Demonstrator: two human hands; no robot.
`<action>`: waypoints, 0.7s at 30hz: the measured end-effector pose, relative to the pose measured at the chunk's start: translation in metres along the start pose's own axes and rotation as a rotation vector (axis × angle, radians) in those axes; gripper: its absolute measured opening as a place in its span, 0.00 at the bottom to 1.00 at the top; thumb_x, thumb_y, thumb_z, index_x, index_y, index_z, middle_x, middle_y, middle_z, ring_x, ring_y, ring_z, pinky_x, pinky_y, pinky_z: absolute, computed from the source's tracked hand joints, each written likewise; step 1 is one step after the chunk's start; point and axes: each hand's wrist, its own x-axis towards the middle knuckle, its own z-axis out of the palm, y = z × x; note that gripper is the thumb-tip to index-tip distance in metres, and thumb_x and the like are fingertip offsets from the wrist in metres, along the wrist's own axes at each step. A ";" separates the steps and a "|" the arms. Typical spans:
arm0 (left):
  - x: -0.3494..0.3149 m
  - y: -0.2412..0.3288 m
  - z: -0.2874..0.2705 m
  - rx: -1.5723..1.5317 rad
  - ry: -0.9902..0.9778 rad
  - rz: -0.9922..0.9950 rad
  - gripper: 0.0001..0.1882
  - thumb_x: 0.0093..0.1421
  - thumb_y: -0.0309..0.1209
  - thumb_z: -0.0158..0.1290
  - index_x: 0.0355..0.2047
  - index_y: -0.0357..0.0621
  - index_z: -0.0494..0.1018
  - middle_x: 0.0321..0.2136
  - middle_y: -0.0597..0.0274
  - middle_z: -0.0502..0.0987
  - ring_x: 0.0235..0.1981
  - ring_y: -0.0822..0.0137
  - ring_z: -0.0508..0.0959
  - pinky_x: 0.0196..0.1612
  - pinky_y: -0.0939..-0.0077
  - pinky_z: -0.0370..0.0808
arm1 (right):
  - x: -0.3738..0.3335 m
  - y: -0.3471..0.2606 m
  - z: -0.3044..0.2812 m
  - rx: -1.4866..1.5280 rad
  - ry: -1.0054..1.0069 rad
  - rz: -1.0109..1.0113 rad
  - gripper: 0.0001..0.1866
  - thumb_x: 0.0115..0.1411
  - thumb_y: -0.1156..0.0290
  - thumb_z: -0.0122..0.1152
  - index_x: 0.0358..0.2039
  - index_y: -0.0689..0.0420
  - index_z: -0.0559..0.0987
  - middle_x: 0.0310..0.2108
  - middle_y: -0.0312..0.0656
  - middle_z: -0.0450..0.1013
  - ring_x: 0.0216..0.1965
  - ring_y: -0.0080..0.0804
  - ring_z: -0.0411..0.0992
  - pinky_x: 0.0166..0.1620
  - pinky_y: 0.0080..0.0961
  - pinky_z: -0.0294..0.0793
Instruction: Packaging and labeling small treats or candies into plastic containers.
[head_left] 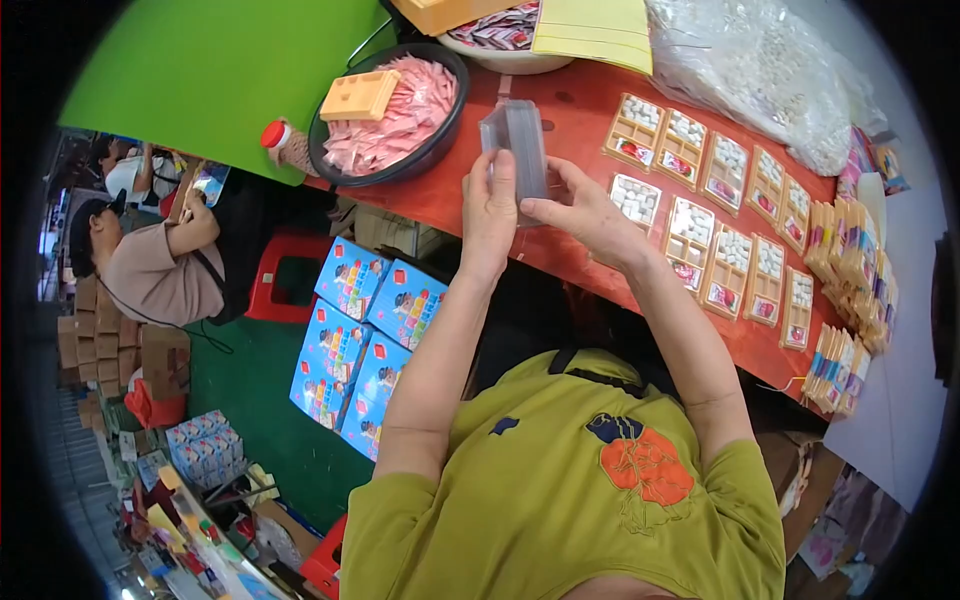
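Both of my hands grip a stack of translucent clear plastic sheets or covers (525,145), held on edge above the near side of the red table (575,95). My left hand (487,205) closes on its left side, thumb laid along it. On the other side, my right hand (585,208) presses its thumb and fingers to the lower right edge. To the right, two rows of small orange trays (729,172) lie on the table. They hold white cube-like pieces and small red-and-white packets.
A black basin (455,105) of pink packets, topped by an orange tray, stands at left near a red-lidded jar (285,143). Bundled trays (850,260) line the right edge. Blue boxes (335,350) are stacked below left; another person (160,255) sits beyond.
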 end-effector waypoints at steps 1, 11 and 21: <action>-0.002 -0.008 -0.011 0.100 0.025 0.034 0.30 0.65 0.47 0.57 0.58 0.37 0.67 0.50 0.48 0.69 0.54 0.57 0.72 0.55 0.65 0.71 | 0.002 0.009 0.007 0.014 0.013 -0.016 0.41 0.60 0.61 0.67 0.67 0.65 0.58 0.61 0.49 0.65 0.62 0.36 0.65 0.63 0.31 0.64; -0.022 -0.019 -0.037 0.012 0.169 -0.032 0.23 0.63 0.25 0.56 0.57 0.34 0.66 0.43 0.56 0.76 0.40 0.71 0.77 0.42 0.78 0.76 | 0.062 0.080 0.016 -0.224 0.186 -0.088 0.30 0.67 0.65 0.56 0.65 0.65 0.63 0.57 0.49 0.70 0.58 0.33 0.69 0.59 0.29 0.68; -0.051 -0.005 -0.057 -0.189 0.129 -0.327 0.34 0.67 0.58 0.49 0.54 0.37 0.65 0.39 0.56 0.75 0.35 0.68 0.79 0.32 0.73 0.78 | 0.045 0.060 0.011 0.247 0.112 0.078 0.27 0.65 0.62 0.63 0.61 0.51 0.66 0.46 0.43 0.74 0.49 0.29 0.72 0.52 0.27 0.72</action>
